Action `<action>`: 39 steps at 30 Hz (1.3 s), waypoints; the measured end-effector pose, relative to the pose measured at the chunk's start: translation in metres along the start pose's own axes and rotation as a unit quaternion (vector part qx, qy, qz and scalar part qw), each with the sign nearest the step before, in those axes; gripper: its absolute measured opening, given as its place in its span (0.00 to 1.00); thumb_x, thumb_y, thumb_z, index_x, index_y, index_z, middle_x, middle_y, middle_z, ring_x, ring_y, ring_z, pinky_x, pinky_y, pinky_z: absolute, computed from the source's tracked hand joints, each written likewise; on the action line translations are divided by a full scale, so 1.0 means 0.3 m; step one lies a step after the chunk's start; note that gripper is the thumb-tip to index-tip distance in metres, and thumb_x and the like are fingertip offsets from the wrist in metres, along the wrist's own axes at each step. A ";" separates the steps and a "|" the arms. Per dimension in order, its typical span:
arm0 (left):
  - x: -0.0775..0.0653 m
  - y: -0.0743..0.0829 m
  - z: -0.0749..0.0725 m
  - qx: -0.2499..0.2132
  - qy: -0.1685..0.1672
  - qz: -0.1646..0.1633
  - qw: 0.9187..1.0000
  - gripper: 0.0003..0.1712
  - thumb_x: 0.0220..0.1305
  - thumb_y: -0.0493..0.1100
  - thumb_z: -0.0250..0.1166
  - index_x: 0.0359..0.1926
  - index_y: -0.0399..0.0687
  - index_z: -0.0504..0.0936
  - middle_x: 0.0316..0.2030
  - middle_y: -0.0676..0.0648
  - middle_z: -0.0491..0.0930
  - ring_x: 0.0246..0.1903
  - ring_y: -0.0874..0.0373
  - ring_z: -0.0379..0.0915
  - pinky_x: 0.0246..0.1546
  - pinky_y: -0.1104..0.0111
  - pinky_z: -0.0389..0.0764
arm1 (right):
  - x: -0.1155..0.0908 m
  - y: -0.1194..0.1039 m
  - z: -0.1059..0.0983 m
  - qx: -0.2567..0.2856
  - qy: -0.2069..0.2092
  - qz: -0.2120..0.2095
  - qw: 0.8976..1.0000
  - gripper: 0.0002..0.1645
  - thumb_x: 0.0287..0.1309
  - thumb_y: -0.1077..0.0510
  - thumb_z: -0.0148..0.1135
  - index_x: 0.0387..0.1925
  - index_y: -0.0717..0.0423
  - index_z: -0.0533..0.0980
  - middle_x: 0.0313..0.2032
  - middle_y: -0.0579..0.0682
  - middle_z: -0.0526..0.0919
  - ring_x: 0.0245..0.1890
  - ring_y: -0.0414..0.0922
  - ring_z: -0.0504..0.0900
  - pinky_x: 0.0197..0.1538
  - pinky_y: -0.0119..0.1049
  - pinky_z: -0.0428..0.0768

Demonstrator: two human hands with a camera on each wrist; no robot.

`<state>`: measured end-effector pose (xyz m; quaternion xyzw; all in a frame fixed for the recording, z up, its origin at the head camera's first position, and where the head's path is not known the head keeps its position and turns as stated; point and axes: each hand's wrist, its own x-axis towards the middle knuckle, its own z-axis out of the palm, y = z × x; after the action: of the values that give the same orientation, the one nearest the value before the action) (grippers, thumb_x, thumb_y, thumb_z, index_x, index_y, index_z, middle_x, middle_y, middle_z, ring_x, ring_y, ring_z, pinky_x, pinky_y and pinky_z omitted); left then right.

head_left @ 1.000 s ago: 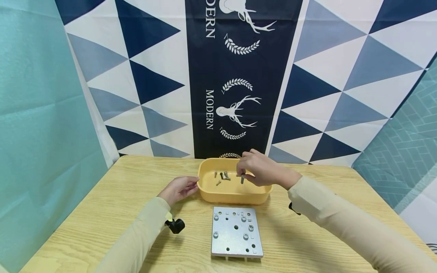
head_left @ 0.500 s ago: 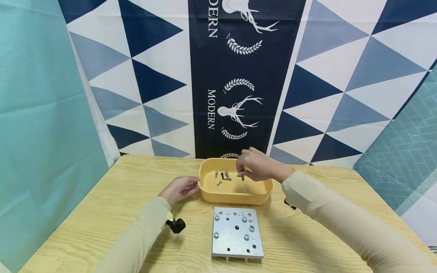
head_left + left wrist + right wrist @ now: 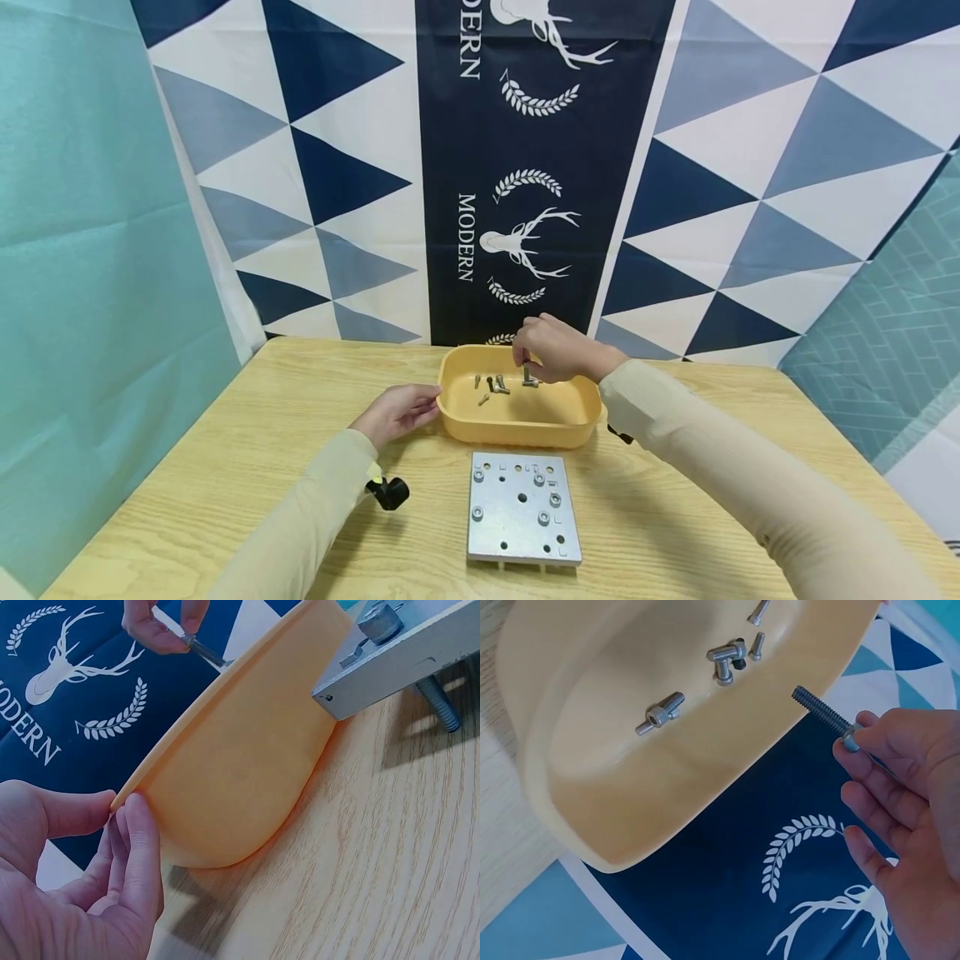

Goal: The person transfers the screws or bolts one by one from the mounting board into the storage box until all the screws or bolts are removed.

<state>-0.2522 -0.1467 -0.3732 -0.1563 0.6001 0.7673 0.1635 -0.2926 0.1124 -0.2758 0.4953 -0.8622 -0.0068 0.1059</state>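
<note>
My left hand (image 3: 397, 412) pinches the left rim of a yellow plastic tray (image 3: 517, 433) between thumb and fingers. Above the tray's right half is my right hand (image 3: 558, 348), its thumb and fingertips pinching a threaded steel bolt (image 3: 821, 709) by the head. In the right wrist view the shank points away from the fingertips. Several loose bolts lie on the tray floor, among them a small cluster (image 3: 726, 660) and a couple of crossed ones (image 3: 660, 714). In front of the tray stands a silver metal plate (image 3: 510, 529) with drilled holes and several socket-head bolts (image 3: 555, 500) set in it.
The plate sits raised off the wooden table (image 3: 300, 400), and a bolt shank (image 3: 439, 701) sticks out below it. A patterned cloth (image 3: 352, 208) hangs behind the table's back edge. A teal cloth (image 3: 105, 250) closes off the left side.
My right hand has risen a little and shifted left with the bolt, uncovering bolts on the tray floor beneath it. The left hand keeps its hold on the rim.
</note>
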 end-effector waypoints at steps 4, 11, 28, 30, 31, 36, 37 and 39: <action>0.004 0.002 -0.001 0.001 0.000 0.001 1.000 0.09 0.64 0.35 0.61 0.44 0.36 0.77 0.27 0.50 0.78 0.27 0.65 0.76 0.31 0.80 0.83 | 0.016 0.007 0.004 0.013 0.001 0.004 1.000 0.09 0.45 0.67 0.63 0.27 0.52 0.82 0.29 0.45 0.85 0.33 0.43 0.76 0.37 0.36 0.71; 0.008 0.000 0.001 -0.001 0.004 -0.001 1.000 0.04 0.64 0.35 0.61 0.39 0.39 0.77 0.27 0.50 0.78 0.27 0.64 0.76 0.30 0.80 0.82 | 0.034 0.017 0.019 0.011 -0.012 0.021 1.000 0.11 0.45 0.69 0.61 0.29 0.54 0.83 0.30 0.45 0.86 0.35 0.44 0.77 0.39 0.40 0.75; 0.010 -0.001 0.006 -0.002 0.006 0.002 1.000 0.04 0.65 0.34 0.59 0.40 0.38 0.76 0.29 0.49 0.78 0.27 0.65 0.75 0.29 0.81 0.81 | 0.053 0.054 0.042 -0.013 -0.031 0.029 0.999 0.13 0.40 0.69 0.60 0.29 0.53 0.82 0.30 0.46 0.84 0.34 0.45 0.77 0.38 0.42 0.75; 0.011 -0.001 0.005 -0.001 0.006 0.003 1.000 0.07 0.65 0.34 0.59 0.43 0.36 0.77 0.30 0.49 0.78 0.27 0.65 0.75 0.29 0.81 0.82 | 0.052 0.058 0.039 -0.020 -0.027 0.021 0.999 0.13 0.39 0.68 0.62 0.30 0.52 0.81 0.30 0.46 0.84 0.34 0.45 0.77 0.37 0.41 0.75; 0.011 0.000 0.004 0.000 0.004 0.004 1.000 0.08 0.65 0.34 0.59 0.44 0.36 0.76 0.29 0.49 0.78 0.27 0.65 0.75 0.29 0.81 0.81 | 0.052 0.058 0.038 -0.021 -0.027 0.018 0.999 0.12 0.39 0.67 0.63 0.30 0.52 0.81 0.31 0.46 0.84 0.34 0.45 0.77 0.37 0.41 0.75; 0.013 0.001 0.001 0.000 -0.002 0.006 1.000 0.11 0.66 0.34 0.58 0.48 0.33 0.75 0.28 0.49 0.77 0.27 0.65 0.75 0.29 0.81 0.81 | 0.044 0.040 0.033 -0.011 -0.024 0.004 1.000 0.11 0.42 0.65 0.65 0.31 0.51 0.81 0.31 0.46 0.84 0.34 0.44 0.77 0.38 0.41 0.76; 0.012 0.001 0.000 0.001 -0.003 0.005 1.000 0.10 0.66 0.34 0.58 0.47 0.34 0.75 0.28 0.50 0.77 0.27 0.65 0.75 0.29 0.82 0.81 | 0.039 0.033 0.033 -0.010 -0.021 0.000 1.000 0.10 0.42 0.64 0.66 0.32 0.51 0.81 0.31 0.46 0.84 0.34 0.44 0.77 0.38 0.41 0.76; 0.011 -0.001 -0.001 0.001 -0.002 0.005 1.000 0.08 0.66 0.34 0.59 0.44 0.35 0.76 0.28 0.49 0.77 0.26 0.65 0.75 0.29 0.81 0.82 | 0.026 0.018 0.033 -0.011 -0.017 -0.005 1.000 0.10 0.42 0.63 0.68 0.32 0.51 0.81 0.31 0.46 0.84 0.34 0.44 0.77 0.38 0.40 0.75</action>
<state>-0.2549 -0.1467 -0.3751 -0.1514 0.6010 0.7679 0.1615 -0.3030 0.1075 -0.2835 0.4983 -0.8612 -0.0251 0.0969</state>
